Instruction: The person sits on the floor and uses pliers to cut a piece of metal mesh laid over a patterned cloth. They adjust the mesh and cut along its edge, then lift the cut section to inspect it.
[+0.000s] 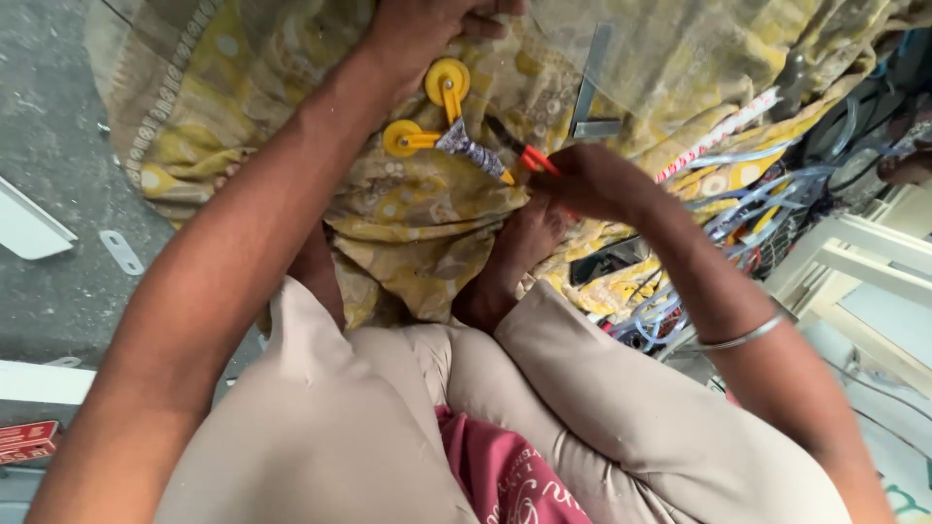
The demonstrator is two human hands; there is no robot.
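On the grey floor (49, 146), well left of both hands, lie a white panel (27, 225) and a small flat metal plate (120, 251) with holes. Lower down at the left edge are a white strip (44, 381) and a red card (24, 442).

The left arm runs up from the lower left to the top of the view. The left hand (427, 29) is at the top edge, its fingers (485, 21) curled shut on something that the edge cuts off; I cannot tell what they hold. Just below those fingers lies a yellow tool (432, 107) with two round wheels on a forked arm, resting on a yellow patterned cloth (417, 233). The tool's handle end is wrapped in a dark, speckled sleeve (471, 150) that points down and right, toward the right hand.

A sheet of glass (670, 49) lies over the cloth, up and right of the left hand's fingers, with a metal square (590, 97) on it just above the right hand.

The right hand (592, 182) is closed around an orange-handled tool (529, 155) whose dark tip points up and left, near the wrapped sleeve; the fingers hide most of the handle. A bare foot (519, 247) sits just below this hand on the cloth. A metal bangle (743, 337) rings the right wrist.

Right of the right hand's fingers lie a red and white patterned strip (718, 136), a tangle of pale cables (757, 209), and beyond them a white frame (854, 267).
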